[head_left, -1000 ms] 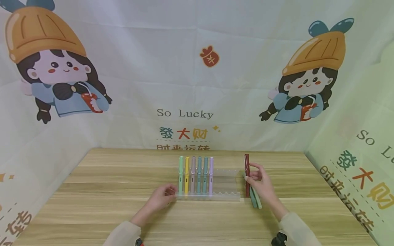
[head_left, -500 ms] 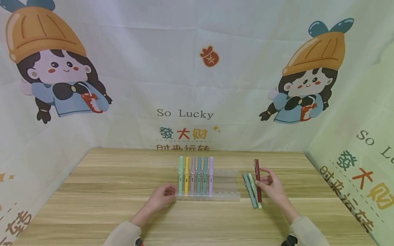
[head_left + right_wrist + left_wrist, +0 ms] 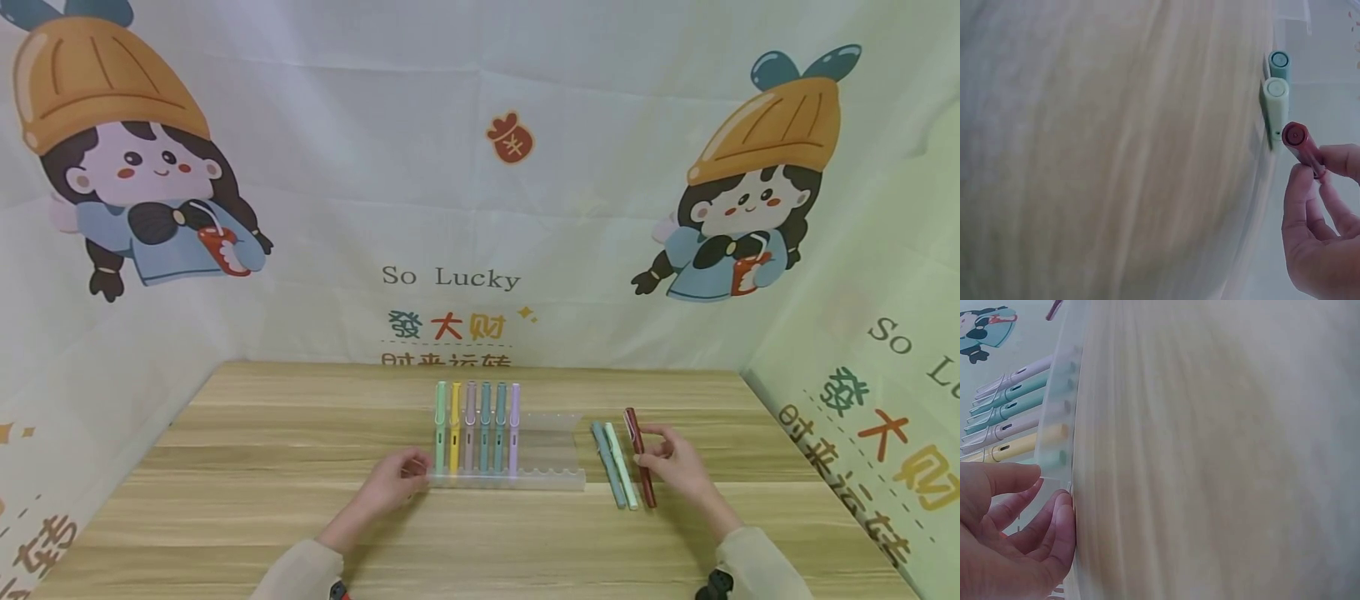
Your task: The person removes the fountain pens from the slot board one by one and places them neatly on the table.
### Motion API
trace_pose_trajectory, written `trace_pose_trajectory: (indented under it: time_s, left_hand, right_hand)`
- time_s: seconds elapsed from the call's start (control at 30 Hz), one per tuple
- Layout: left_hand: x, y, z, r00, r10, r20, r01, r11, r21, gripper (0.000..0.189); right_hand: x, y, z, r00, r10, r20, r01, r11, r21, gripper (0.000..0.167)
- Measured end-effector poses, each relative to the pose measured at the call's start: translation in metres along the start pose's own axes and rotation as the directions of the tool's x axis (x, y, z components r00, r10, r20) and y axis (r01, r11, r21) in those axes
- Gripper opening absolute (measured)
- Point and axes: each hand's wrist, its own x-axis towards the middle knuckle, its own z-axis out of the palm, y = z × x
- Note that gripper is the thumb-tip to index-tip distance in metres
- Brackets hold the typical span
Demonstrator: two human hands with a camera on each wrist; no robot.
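My right hand (image 3: 675,458) pinches a dark red pen (image 3: 640,458) between thumb and fingers, tilted, beside two pens on the table. Those are a teal pen (image 3: 609,465) and a pale green pen (image 3: 622,467). In the right wrist view the red pen (image 3: 1296,135) points its end at the camera. A clear pen rack (image 3: 551,479) holds a row of pens: green (image 3: 441,433), yellow (image 3: 455,433), mauve (image 3: 471,433), two teal and lilac (image 3: 515,433). My left hand (image 3: 397,479) grips the rack's left end, thumb and curled fingers at its corner (image 3: 1054,469).
The wooden table (image 3: 480,550) reaches back to a printed cloth backdrop (image 3: 337,208), with cloth along both sides. Notches without pens run along the right part of the rack's front ledge.
The right hand has carried the red pen rightward and toward me, off the teal and pale green pens, and lowered it. The left hand and the rack have stayed in place.
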Motion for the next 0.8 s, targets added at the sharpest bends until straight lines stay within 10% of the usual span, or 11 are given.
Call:
trace_pose_trajectory:
  time_s: [0.8]
  left_hand:
    - [0.0007, -0.0008, 0.0009, 1.000, -0.021, -0.008, 0.021, 1.000, 0.016, 0.012]
  right_hand:
    - [0.0078, 0.0060, 0.0083, 0.983, 0.145, 0.112, -0.129, 0.982, -0.140, 0.040]
